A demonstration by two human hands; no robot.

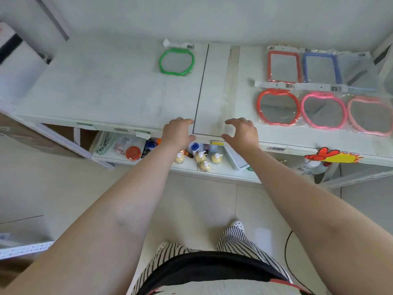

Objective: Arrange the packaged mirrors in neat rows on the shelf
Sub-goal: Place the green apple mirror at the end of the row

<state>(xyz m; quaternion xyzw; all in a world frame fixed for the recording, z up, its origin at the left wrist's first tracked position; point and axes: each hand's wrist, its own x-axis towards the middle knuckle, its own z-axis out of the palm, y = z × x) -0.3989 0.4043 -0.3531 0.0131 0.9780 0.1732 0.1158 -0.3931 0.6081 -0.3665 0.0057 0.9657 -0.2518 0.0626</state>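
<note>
Both hands, left hand and right hand, hover loosely curled and holding nothing at the shelf front edge; the green mirror lies well above them, upper centre.

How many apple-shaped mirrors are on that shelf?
4: a green one alone at the back left, and a red, pink and paler pink one in the front right row. The last is cut off by the frame.

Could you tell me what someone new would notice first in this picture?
Probably the bright mirrors on the white shelf: a green mirror alone near the back, left of centre, and two neat rows at the right, including a red apple mirror. Next, the left hand and right hand, both empty, at the shelf's front edge.
</note>
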